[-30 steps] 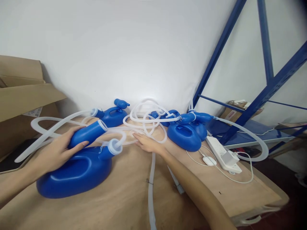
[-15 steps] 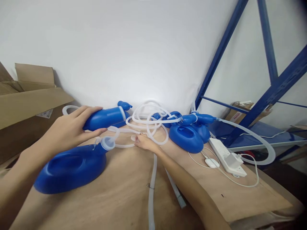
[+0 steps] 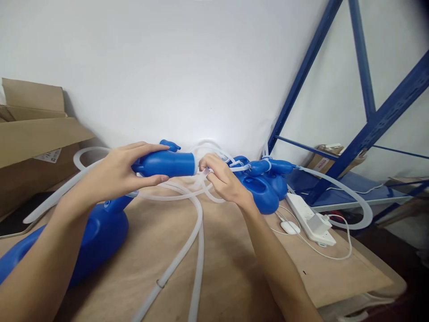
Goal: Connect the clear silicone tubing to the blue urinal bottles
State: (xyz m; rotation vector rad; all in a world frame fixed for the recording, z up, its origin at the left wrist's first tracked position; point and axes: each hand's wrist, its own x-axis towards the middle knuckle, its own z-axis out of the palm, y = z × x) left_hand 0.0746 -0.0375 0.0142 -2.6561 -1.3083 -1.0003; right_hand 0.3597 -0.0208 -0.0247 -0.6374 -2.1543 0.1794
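A blue cylindrical piece (image 3: 167, 163) with a pale rim lies sideways in the grip of my left hand (image 3: 125, 167), above the table. My right hand (image 3: 223, 176) is closed at its rimmed end, pinching a small translucent piece (image 3: 203, 173). Whitish tubing (image 3: 198, 223) runs below both hands toward the front edge. At the lower left, partly behind my left forearm, lies a blue jug (image 3: 109, 232). More blue jugs (image 3: 263, 192) stand right of my right hand, with a blue connector (image 3: 280, 167) and tubing on top.
The wooden tabletop (image 3: 231, 264) carries a white power strip (image 3: 310, 219) and a white round charger (image 3: 290, 227) with cables at the right. A small blue piece (image 3: 170, 145) sits by the wall. Cardboard boxes (image 3: 33, 138) are at the left; a blue metal shelf frame (image 3: 362, 143) rises at the right.
My left hand has carried the blue piece to the right. My right hand has risen to its rimmed end with the small translucent piece. The tubing has shifted left, and the view has moved slightly.
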